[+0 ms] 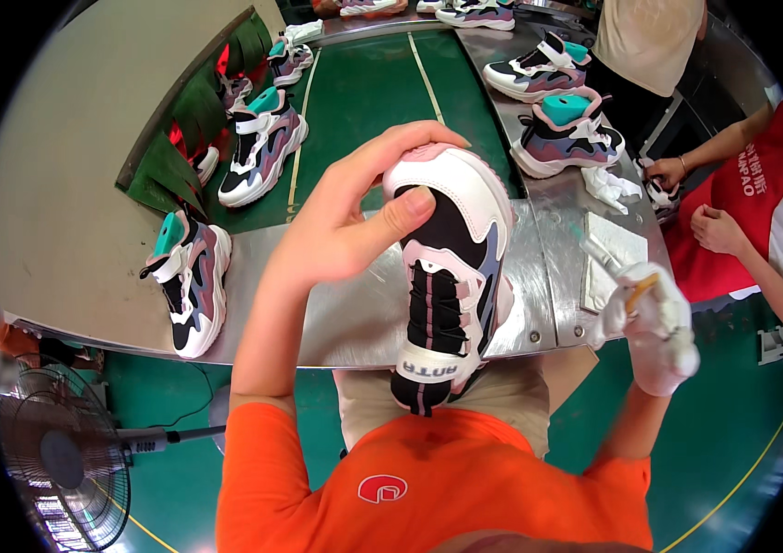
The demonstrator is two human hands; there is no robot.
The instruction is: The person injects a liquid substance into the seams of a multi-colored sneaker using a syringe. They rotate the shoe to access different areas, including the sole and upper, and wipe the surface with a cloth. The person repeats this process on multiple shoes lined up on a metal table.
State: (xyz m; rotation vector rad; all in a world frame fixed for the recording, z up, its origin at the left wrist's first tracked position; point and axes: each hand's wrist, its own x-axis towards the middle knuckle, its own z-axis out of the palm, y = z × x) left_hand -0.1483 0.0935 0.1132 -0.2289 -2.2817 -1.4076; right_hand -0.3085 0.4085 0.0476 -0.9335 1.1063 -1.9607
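Observation:
My bare left hand (pixel 355 207) grips a sneaker (pixel 451 276) by its white toe, thumb on the black upper and fingers over the sole edge. The shoe has pink, white and blue-grey panels and black laces; its heel hangs toward my body. On my right hand (pixel 654 323) is a white glove, its fingers closed round a small brush (pixel 605 253) with a yellowish handle and pale, blurred tip. That tip is over a folded white cloth (pixel 626 249) on the metal table edge, apart from the shoe.
Similar sneakers with teal inserts stand left (pixel 193 286) and right (pixel 566 138) of the green conveyor belt (pixel 373 92). Crumpled white paper (pixel 611 187) lies at the right. Green flaps (pixel 166 147) hang at a machine opening. A co-worker in a red apron (pixel 746 221) handles a shoe; a fan (pixel 64 456) stands lower left.

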